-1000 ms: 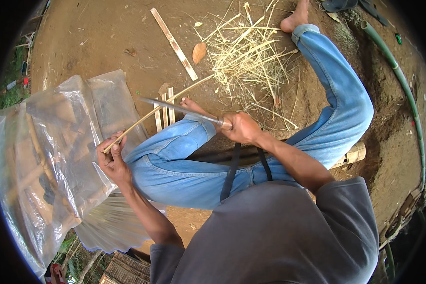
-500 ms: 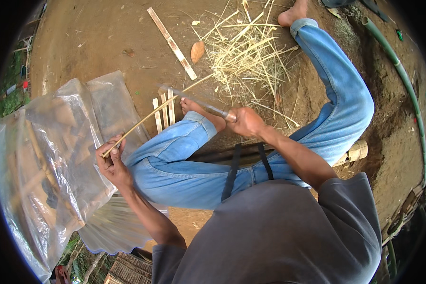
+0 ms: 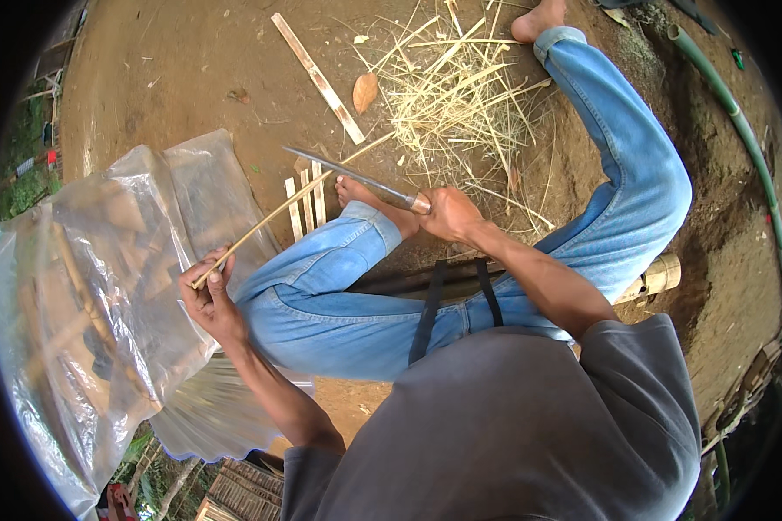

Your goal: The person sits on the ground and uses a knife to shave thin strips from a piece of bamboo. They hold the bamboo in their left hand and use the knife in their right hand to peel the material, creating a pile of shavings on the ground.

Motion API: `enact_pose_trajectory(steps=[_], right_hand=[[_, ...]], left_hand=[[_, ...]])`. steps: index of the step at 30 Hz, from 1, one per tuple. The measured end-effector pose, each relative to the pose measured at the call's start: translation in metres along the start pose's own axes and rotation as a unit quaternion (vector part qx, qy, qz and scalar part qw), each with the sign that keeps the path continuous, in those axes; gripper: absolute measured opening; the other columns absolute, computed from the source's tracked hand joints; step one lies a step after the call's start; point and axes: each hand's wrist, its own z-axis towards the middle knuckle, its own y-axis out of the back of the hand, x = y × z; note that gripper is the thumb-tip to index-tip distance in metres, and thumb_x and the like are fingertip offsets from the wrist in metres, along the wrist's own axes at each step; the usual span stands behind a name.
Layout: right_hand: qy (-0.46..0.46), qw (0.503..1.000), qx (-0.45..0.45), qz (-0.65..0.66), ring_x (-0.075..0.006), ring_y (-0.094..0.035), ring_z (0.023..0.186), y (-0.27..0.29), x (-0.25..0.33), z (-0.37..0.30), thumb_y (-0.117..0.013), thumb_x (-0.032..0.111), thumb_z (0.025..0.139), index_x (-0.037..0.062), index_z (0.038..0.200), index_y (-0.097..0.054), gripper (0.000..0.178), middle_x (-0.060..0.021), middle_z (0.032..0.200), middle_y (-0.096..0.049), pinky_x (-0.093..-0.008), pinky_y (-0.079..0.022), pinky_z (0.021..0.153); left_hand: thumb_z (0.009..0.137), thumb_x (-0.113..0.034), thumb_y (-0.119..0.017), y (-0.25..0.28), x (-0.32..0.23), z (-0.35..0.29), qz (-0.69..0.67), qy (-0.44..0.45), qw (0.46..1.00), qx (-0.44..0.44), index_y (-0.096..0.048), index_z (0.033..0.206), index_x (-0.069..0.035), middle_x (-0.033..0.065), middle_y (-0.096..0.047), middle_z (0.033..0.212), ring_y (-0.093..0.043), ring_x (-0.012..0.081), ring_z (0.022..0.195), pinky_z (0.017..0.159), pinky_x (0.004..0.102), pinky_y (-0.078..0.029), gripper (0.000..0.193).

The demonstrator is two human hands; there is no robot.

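Note:
A long thin bamboo strip (image 3: pixel 269 217) slants up and right from my left hand (image 3: pixel 207 295), whose fingers and thumb pinch its lower end. Its far end reaches the edge of the shavings pile. My right hand (image 3: pixel 450 214) is closed round the handle of a long knife (image 3: pixel 356 178). The knife's narrow blade points up and left, crossing the strip near my foot. Whether the edge touches the strip I cannot tell. Several short flat slats (image 3: pixel 306 201) lie side by side next to that foot.
Pale bamboo shavings (image 3: pixel 460 95) are heaped on the dirt ground ahead. A flat wooden slat (image 3: pixel 317 78) and a brown leaf (image 3: pixel 365 92) lie beside them. Clear plastic sheeting (image 3: pixel 122 260) covers things at my left. A green bamboo pole (image 3: pixel 730 108) runs along the right.
The knife's blade was blurred by motion before and shows sharply now. My hands and the strip have shifted only slightly.

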Motion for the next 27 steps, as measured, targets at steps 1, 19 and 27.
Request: enact_pose_trajectory(steps=[1, 19, 27], right_hand=[[0.059, 0.998, -0.036, -0.007, -0.0311, -0.063, 0.056, -0.005, -0.003, 0.002, -0.061, 0.017, 0.083, 0.0025, 0.085, -0.065, 0.015, -0.0192, 0.073, -0.067, -0.0422, -0.056, 0.06], [0.042, 0.998, 0.036, 0.008, -0.0249, -0.065, 0.057, -0.002, 0.034, -0.013, -0.061, 0.014, 0.082, 0.0018, 0.103, -0.065, 0.025, -0.0203, 0.073, -0.068, -0.039, -0.057, 0.055], [-0.034, 0.998, 0.053, 0.005, -0.0296, -0.069, 0.067, 0.003, 0.018, -0.001, -0.06, 0.016, 0.084, 0.0047, 0.096, -0.067, 0.018, -0.0216, 0.079, -0.069, -0.0417, -0.058, 0.064]], left_hand=[[0.096, -0.017, -0.062, 0.002, 0.002, -0.001, -0.002, -0.006, 1.0, 0.001, -0.052, 0.101, 0.0, 0.0203, -0.063, 0.103, -0.063, 0.0323, 0.105, 0.09, 0.0438, -0.057, 0.02], [0.098, -0.015, -0.059, -0.029, -0.012, 0.002, 0.056, 0.046, 0.986, -0.152, -0.055, 0.109, 0.008, 0.0246, -0.067, 0.102, -0.068, 0.0268, 0.094, 0.08, 0.0349, -0.062, 0.026], [0.097, -0.016, -0.059, -0.037, -0.014, -0.013, 0.058, 0.035, 0.982, -0.177, -0.056, 0.107, 0.008, 0.0262, -0.066, 0.101, -0.069, 0.0281, 0.096, 0.077, 0.0347, -0.063, 0.025]])
